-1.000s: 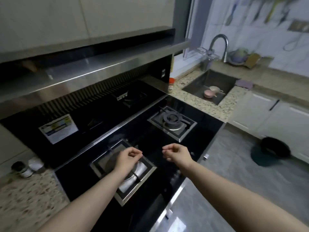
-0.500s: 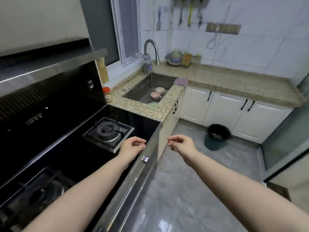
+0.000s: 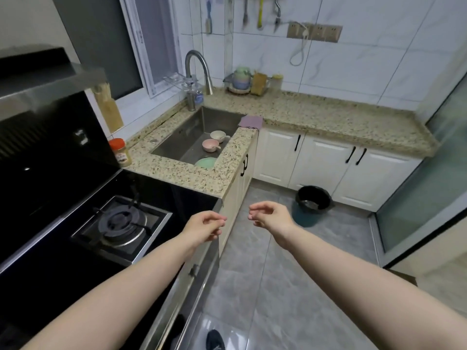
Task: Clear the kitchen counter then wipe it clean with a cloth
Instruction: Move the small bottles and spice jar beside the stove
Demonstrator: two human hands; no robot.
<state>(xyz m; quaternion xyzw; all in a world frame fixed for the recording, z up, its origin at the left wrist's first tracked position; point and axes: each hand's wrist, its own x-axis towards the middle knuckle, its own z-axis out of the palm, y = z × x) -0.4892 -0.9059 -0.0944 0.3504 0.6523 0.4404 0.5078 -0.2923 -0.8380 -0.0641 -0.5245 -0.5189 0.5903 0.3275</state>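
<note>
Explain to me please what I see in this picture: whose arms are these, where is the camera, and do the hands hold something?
There is no machine here. A person wears a camera on the head, so it looks forward and down at that person's own arms. The left hand and the right hand hang in the air with loosely curled fingers; neither has a grip on anything. On the left is a gas burner. Further on, the speckled counter carries a jar with a red lid and a purple cloth at the sink's edge. In the sink lie a white cup, a pink bowl and a green plate.
</note>
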